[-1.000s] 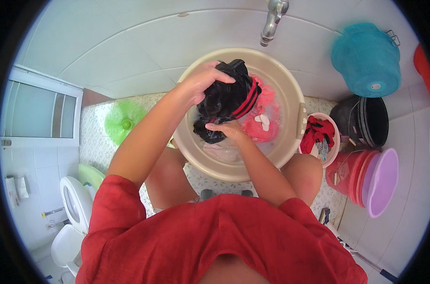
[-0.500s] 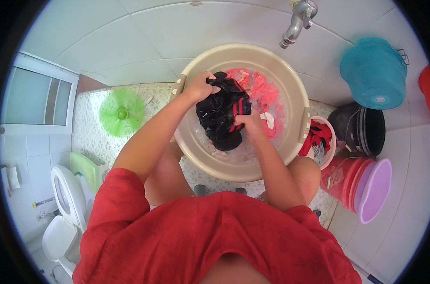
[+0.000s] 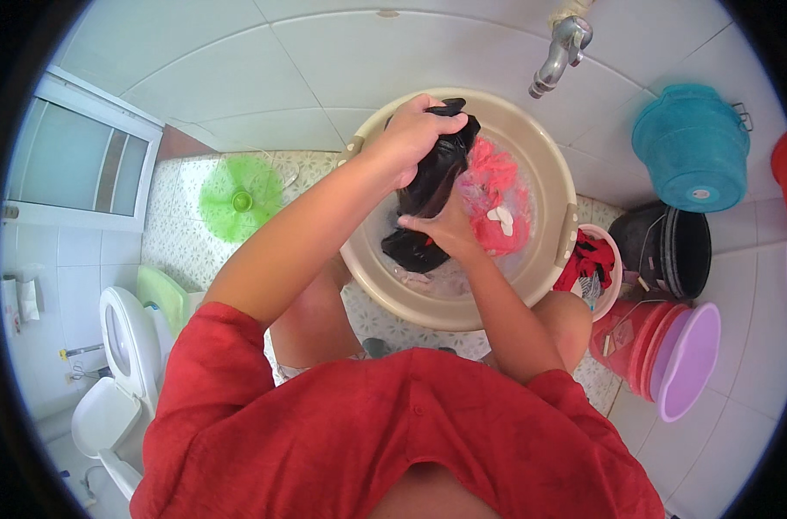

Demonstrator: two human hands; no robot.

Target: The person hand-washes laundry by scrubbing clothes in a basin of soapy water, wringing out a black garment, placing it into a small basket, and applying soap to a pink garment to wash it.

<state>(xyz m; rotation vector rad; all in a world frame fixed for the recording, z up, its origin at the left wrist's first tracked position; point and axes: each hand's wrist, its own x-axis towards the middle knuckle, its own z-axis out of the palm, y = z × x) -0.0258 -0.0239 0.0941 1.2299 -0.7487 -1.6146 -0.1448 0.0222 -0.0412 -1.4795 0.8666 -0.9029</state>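
Note:
A wet black garment point(image 3: 430, 180) is bunched lengthwise over a large beige basin point(image 3: 359, 285) of soapy water. My left hand point(image 3: 417, 134) is wrapped round its far end, near the basin's far rim. Lower down, my right hand point(image 3: 448, 228) grips the same garment, and its near end hangs at the water. Beside my right hand, bright pink cloth point(image 3: 494, 169) lies in the suds, with a small white piece point(image 3: 502, 218) on top. The red stripes of the black garment are now mostly hidden in the folds.
A metal tap point(image 3: 561, 56) juts from the wall beyond the basin. To the right stand a small tub of red clothes point(image 3: 591, 259), a black bucket point(image 3: 683, 251), red buckets point(image 3: 623, 346), a purple basin point(image 3: 687, 363) and a blue bucket point(image 3: 692, 147). A green fan point(image 3: 241, 201) and a toilet point(image 3: 129, 337) are left.
The black garment has gone from spread out to gathered into a long bunch. My left hand has moved farther out and right with it; my right hand has shifted slightly left along the cloth.

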